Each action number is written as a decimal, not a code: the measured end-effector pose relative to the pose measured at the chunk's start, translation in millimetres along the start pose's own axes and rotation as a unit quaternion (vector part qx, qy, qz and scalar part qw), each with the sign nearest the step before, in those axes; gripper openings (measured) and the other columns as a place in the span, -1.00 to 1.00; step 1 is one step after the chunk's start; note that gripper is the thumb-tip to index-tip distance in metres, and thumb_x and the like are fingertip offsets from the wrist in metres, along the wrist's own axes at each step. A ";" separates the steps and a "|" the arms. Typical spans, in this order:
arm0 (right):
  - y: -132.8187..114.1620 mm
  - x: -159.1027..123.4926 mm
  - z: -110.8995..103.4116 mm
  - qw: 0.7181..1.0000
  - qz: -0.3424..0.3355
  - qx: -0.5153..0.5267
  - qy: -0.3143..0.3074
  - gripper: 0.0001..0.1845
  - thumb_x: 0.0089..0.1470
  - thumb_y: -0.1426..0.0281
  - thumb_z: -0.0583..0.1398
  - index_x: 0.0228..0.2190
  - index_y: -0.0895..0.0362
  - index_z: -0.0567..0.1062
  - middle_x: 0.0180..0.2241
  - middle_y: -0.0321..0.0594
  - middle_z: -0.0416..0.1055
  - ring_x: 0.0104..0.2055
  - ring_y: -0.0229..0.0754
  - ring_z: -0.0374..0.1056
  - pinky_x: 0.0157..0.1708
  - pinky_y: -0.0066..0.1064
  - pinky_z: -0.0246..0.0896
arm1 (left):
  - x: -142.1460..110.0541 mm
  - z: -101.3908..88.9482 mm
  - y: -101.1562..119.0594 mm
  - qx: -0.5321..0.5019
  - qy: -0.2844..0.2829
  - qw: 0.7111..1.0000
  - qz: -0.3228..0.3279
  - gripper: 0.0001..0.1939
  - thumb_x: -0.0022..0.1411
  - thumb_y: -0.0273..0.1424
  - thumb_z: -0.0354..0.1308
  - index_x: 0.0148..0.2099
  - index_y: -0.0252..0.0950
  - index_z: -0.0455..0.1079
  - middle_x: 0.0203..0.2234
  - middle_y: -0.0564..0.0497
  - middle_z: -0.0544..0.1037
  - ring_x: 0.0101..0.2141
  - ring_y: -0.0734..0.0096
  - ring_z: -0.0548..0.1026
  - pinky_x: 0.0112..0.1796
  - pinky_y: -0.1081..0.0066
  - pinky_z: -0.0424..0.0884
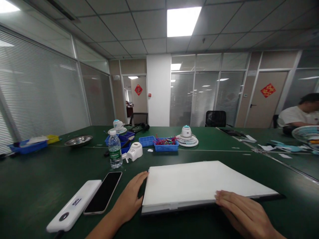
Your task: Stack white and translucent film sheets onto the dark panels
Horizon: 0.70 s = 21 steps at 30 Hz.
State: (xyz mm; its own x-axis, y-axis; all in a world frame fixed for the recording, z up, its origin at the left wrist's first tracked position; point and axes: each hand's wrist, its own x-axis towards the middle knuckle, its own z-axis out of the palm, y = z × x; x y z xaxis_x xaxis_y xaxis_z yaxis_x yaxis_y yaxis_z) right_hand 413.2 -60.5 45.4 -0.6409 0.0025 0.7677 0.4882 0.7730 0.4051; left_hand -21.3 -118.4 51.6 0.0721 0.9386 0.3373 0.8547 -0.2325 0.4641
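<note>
A wide white sheet or stack of paper (189, 182) lies flat on the green table in front of me, with a dark layer showing beneath its near and right edges. My left hand (132, 196) rests along its left edge, fingers stretched out and the thumb lower down beside the same edge. At the near edge, my right hand (241, 209) has its fingertips on the paper, fingers straight and side by side, its thumb hidden. Left of my left hand lie a dark-screened phone (104, 192) and a white power bank (74, 205) with a cable.
Beyond the paper stand a water bottle (115, 151), a white fan part (135, 151), a blue basket (166, 146) of red wires and a white fan head (186, 136). A metal bowl (78, 140) sits at left. A person (300, 113) sits at far right.
</note>
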 end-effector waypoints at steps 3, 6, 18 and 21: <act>-1.7 4.0 -1.1 1.000 -0.003 -0.004 0.000 -0.59 0.07 0.64 0.28 -0.02 0.20 0.53 -0.02 -0.11 0.53 0.03 -0.17 0.46 0.08 -0.37 0.36 | 1.0 5.1 -10.1 0.018 0.002 0.999 -0.026 -0.34 0.26 -0.28 0.12 0.38 -0.23 0.17 0.33 -0.12 0.28 0.31 0.10 0.23 0.30 0.09 0.14; -2.8 9.9 -3.6 1.000 -0.012 -0.006 0.004 -0.62 0.09 0.64 0.26 -0.03 0.21 0.54 -0.03 -0.11 0.54 0.02 -0.19 0.46 0.09 -0.38 0.35 | 2.3 6.5 -18.0 0.030 0.003 0.998 -0.049 -0.37 0.29 -0.22 0.06 0.36 -0.30 0.20 0.31 -0.18 0.31 0.30 0.06 0.25 0.29 0.04 0.15; 27.6 47.3 -53.3 0.993 0.046 -0.107 -0.016 -0.74 0.21 0.47 0.16 -0.07 0.06 0.52 -0.17 -0.26 0.57 -0.22 -0.25 0.51 -0.19 -0.45 0.43 | -0.7 1.8 -22.1 0.048 -0.010 0.995 -0.088 -0.31 0.27 -0.06 0.06 0.34 -0.31 0.24 0.29 -0.19 0.35 0.28 -0.01 0.29 0.26 -0.01 0.19; 41.7 47.7 -74.6 0.983 0.079 -0.149 -0.074 -0.72 0.24 0.30 0.10 -0.07 0.04 0.51 -0.17 -0.26 0.55 -0.32 -0.22 0.51 -0.37 -0.42 0.44 | 0.5 3.9 -28.2 0.041 -0.009 0.996 -0.084 -0.30 0.28 -0.03 0.04 0.34 -0.29 0.24 0.29 -0.20 0.35 0.27 -0.03 0.29 0.25 -0.03 0.21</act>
State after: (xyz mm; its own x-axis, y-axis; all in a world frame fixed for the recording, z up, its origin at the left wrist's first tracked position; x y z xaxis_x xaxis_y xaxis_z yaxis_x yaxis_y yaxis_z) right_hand 447.2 -75.4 136.0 -0.6111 0.2161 0.7615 0.7263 0.5355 0.4309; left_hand -43.3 -110.4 35.5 -0.0661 0.9673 0.2450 0.8945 -0.0514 0.4442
